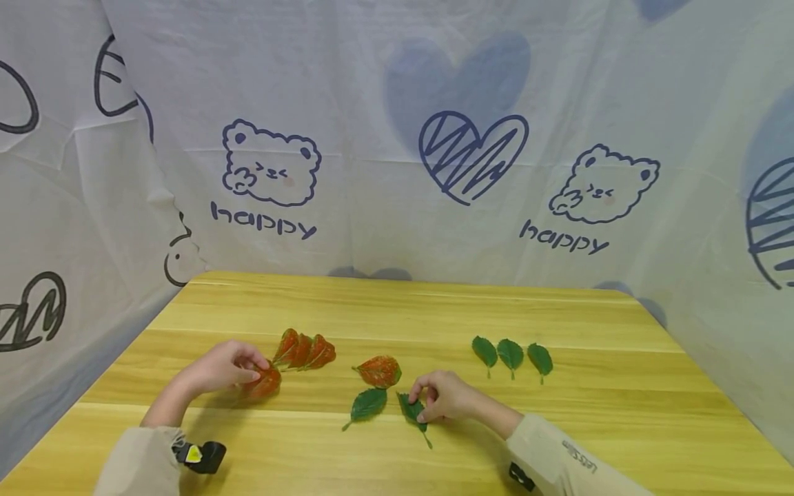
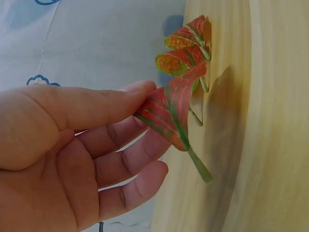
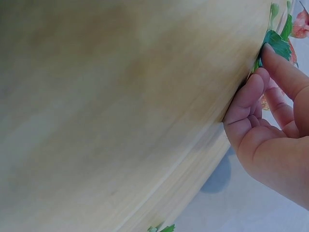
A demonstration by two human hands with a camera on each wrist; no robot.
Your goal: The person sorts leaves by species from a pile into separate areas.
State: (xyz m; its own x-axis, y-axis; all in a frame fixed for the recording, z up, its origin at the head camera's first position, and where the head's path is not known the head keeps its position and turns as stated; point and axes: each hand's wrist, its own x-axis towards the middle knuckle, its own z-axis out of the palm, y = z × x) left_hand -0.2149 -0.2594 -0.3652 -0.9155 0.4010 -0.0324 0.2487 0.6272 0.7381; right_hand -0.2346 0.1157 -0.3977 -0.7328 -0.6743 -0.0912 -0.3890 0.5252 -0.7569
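Between thumb and fingers my left hand (image 1: 226, 368) pinches a red leaf (image 2: 169, 108) with a green stem, raised off the wood in the left wrist view. Just beyond it several red leaves (image 1: 304, 350) overlap in a row. My right hand (image 1: 445, 397) has its thumb and fingers on a green leaf (image 1: 411, 408) at the table's middle; in the right wrist view this green leaf (image 3: 277, 44) is at the fingertips. Left of that hand lie another green leaf (image 1: 369, 405) and a single red leaf (image 1: 380, 371).
Three green leaves (image 1: 511, 355) stand in a row at the right on the yellow wooden table (image 1: 397, 310). Behind the table hangs a pale cloth (image 1: 366, 138) with bear and heart drawings. A black wrist strap piece (image 1: 207, 457) sits by the left sleeve.
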